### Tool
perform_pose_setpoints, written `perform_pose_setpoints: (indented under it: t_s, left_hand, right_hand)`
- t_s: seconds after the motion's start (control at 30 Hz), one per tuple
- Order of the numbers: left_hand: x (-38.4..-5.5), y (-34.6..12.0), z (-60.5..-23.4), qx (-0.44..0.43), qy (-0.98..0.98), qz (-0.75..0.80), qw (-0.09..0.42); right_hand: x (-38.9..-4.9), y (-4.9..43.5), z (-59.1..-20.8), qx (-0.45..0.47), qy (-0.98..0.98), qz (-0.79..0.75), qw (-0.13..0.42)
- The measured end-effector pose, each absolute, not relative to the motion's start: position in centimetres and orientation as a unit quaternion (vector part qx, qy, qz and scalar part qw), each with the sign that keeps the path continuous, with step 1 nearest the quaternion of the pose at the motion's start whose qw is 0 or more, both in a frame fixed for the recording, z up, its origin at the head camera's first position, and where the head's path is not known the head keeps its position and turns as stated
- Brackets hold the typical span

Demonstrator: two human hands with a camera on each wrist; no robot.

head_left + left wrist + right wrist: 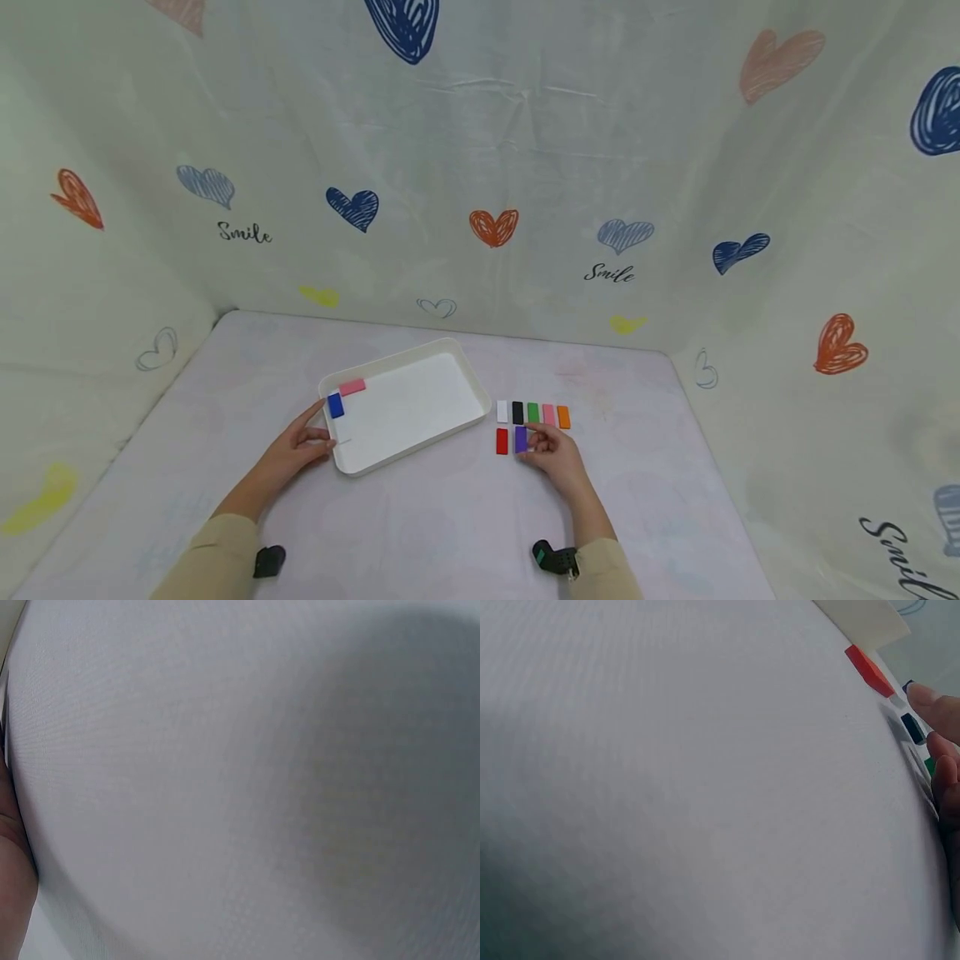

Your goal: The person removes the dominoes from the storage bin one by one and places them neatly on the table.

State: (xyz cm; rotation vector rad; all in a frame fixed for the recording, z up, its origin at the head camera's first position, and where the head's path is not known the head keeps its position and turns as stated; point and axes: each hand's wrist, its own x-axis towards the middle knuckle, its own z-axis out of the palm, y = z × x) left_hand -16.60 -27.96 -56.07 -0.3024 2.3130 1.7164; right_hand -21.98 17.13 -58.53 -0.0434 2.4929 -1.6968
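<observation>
A white tray (411,454) lies at a slant on the table, with a blue block (335,406) and a pink block (352,387) along its left end. My left hand (294,446) rests against the tray's left side, its index finger and thumb spread along the rim. To the right of the tray, my right hand (557,457) pinches a purple block (521,439) between thumb and index finger. A red block (502,442) lies just left of it. The right wrist view shows the thumb (924,696) beyond the red block (869,671).
Behind the purple block runs a row of white (502,411), black (517,412), green (532,412), pink (548,414) and orange (563,417) blocks. A heart-patterned curtain (420,150) rises behind the pale table (420,542).
</observation>
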Motion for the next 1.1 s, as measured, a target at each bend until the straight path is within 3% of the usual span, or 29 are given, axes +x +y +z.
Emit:
perform_pose_setpoints:
  t_s: [1.1]
  left_hand:
    - [-16.72, -27.83, -56.05, -0.110, 0.796, 0.583, 0.122]
  right_hand:
    - [-22.46, 16.59, -57.77, -0.012, 0.863, -0.496, 0.094]
